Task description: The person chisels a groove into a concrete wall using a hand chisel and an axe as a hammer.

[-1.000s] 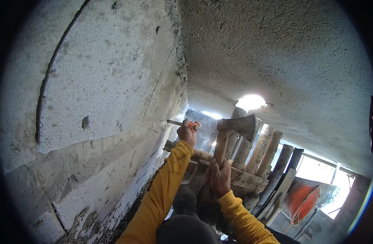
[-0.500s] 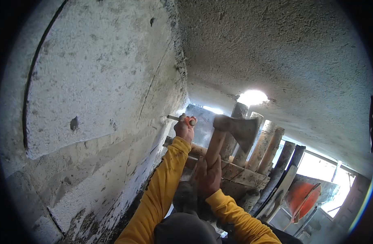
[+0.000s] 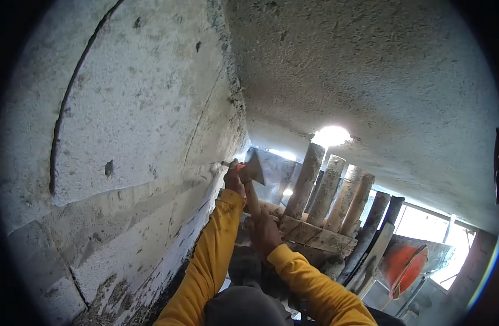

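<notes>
My left hand (image 3: 234, 180) is wrapped round a metal chisel (image 3: 225, 163) with an orange hand guard. The chisel points left at the rough grey wall (image 3: 130, 119), its tip at or close to the surface. My right hand (image 3: 266, 234) grips the wooden handle of a hatchet (image 3: 254, 169). The hatchet's blunt back is at the chisel's struck end, just by my left hand, and its blade faces up and right. Whether the two metals touch is hard to see, as the hatchet head covers that end.
A low rough concrete ceiling (image 3: 342, 70) slopes overhead, with a bright hole (image 3: 332, 136). Several round wooden posts (image 3: 329, 190) stand to the right behind a horizontal plank (image 3: 317, 233). Further right are an orange rounded object (image 3: 404, 270) and a bright window opening (image 3: 423, 224).
The hatchet has swung left and inward, from well right of my left hand to the chisel's end. My right hand moved left with it. The view has shifted slightly.
</notes>
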`<state>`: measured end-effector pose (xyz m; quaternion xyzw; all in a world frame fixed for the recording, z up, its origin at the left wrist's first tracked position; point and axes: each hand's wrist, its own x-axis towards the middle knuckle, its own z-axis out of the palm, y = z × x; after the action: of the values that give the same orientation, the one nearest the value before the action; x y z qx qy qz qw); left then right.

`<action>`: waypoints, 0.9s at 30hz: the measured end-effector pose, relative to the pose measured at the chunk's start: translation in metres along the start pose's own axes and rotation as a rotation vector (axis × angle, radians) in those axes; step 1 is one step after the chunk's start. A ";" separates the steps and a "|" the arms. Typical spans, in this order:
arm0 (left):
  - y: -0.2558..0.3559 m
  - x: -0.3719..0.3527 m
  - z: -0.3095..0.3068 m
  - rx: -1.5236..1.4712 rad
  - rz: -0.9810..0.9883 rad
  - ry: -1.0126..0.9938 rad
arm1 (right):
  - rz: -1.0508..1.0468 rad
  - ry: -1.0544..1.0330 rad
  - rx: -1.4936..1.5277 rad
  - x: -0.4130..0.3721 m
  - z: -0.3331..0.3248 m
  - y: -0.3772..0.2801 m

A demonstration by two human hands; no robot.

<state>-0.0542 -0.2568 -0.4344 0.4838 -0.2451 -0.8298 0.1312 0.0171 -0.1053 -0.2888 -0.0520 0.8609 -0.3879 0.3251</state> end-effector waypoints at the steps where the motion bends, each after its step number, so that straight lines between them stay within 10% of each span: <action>1: -0.003 0.013 -0.009 -0.064 -0.073 -0.067 | -0.052 0.009 -0.018 0.001 -0.011 -0.009; 5: -0.013 0.037 -0.028 -0.508 -0.138 -0.333 | 0.162 0.084 0.342 -0.020 -0.033 -0.049; 8: 0.003 0.027 -0.025 -0.155 -0.286 -0.305 | -0.101 0.085 0.094 -0.011 -0.004 -0.018; 20: 0.025 0.039 -0.029 -0.523 -0.221 -0.125 | 0.135 -0.127 0.215 -0.007 -0.003 -0.023; 27: 0.044 0.042 -0.038 -0.638 -0.593 -0.066 | -0.007 -0.117 0.270 -0.025 -0.012 -0.025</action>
<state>-0.0434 -0.3237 -0.4577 0.4419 0.1688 -0.8808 0.0222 0.0252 -0.1067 -0.2528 -0.0334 0.7802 -0.4977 0.3774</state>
